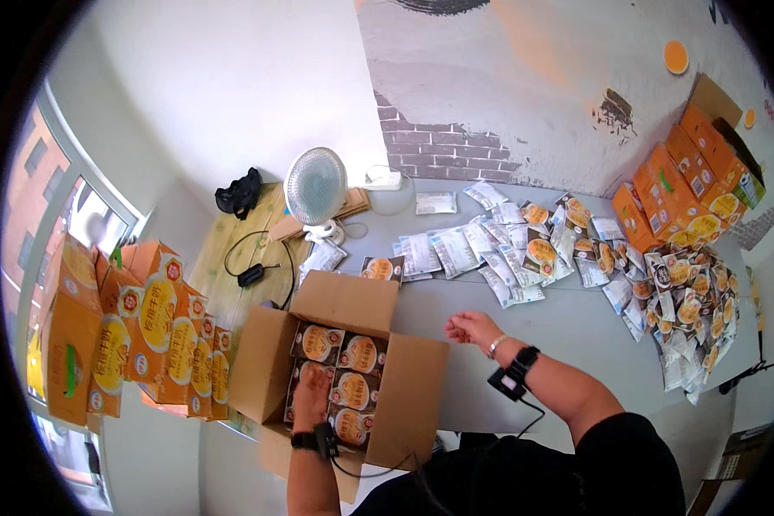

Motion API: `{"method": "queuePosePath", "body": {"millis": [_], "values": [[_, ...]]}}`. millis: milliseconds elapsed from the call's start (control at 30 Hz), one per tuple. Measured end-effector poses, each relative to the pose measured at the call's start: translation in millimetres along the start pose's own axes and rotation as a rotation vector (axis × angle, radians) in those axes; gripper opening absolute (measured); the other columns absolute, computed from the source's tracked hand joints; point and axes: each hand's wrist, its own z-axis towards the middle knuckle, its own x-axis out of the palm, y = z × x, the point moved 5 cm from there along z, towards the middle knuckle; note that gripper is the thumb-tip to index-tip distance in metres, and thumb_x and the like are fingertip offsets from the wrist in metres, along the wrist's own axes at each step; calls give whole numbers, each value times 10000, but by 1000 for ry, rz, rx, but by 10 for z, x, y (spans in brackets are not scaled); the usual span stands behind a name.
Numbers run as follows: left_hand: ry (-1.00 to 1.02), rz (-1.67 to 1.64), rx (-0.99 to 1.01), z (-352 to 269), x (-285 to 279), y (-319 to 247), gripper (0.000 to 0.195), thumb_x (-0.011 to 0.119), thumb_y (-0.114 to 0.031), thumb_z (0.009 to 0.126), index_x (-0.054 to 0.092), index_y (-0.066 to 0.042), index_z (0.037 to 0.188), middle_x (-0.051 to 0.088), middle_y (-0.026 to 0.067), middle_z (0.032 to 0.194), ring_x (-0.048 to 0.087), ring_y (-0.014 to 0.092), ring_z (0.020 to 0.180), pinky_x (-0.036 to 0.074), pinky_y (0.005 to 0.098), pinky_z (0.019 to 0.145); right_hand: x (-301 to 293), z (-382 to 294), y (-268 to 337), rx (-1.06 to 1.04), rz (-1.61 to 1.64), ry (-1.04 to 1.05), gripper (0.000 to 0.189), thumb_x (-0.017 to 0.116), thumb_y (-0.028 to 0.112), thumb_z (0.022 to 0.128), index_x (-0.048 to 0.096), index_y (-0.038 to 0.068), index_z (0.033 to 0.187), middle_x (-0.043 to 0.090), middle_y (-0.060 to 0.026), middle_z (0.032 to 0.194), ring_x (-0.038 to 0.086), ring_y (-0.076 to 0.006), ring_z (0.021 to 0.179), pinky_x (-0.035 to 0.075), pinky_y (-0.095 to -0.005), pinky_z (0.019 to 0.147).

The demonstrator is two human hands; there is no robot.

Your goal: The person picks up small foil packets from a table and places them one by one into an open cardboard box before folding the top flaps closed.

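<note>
An open cardboard carton (407, 400) stands at the near edge of the grey table, its flaps spread outward. Inside, brown packets with a bowl picture (355, 390) lie flat in two columns. My left hand (312, 395) is down in the carton on the left column; whether it grips a packet cannot be told. My right hand (469, 327) hovers over the table right of the carton, fingers curled, with no object visible in it. Beyond it, loose packets, some with the white back up (453, 250), are spread along the table. A larger heap of packets (690, 303) lies at the right.
Orange printed boxes (667, 187) stand at the back right, and more orange boxes (155, 322) at the left. A white fan (316, 187), a black cable adapter (251, 275), a power strip (384, 180) and a black bag (238, 193) lie towards the back.
</note>
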Motion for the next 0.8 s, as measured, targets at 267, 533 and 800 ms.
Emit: {"method": "queuePosePath", "body": {"millis": [267, 533, 800], "values": [[-122, -177, -77, -1266, 126, -8, 220, 467, -142, 856, 541, -1, 1008, 591, 133, 952, 542, 258, 949, 432, 367, 870, 278, 1399, 46, 155, 24, 54, 204, 507, 212, 844, 530, 15, 892, 604, -73, 842, 604, -154, 698, 487, -270, 539], [-184, -238, 54, -2018, 17, -82, 262, 447, -180, 866, 516, -7, 1050, 570, 138, 1017, 530, 256, 984, 419, 378, 894, 648, 2065, -183, 236, -54, -8, 275, 488, 268, 858, 590, 14, 831, 633, -95, 761, 619, -195, 606, 482, -286, 483], [-248, -240, 51, -2245, 50, -13, 276, 452, -193, 865, 506, -25, 1078, 573, 125, 1013, 534, 251, 976, 420, 375, 889, 642, 2453, -192, -191, -811, -127, 339, 534, 319, 792, 590, -15, 815, 587, -168, 745, 566, -287, 703, 440, -374, 645]]}}
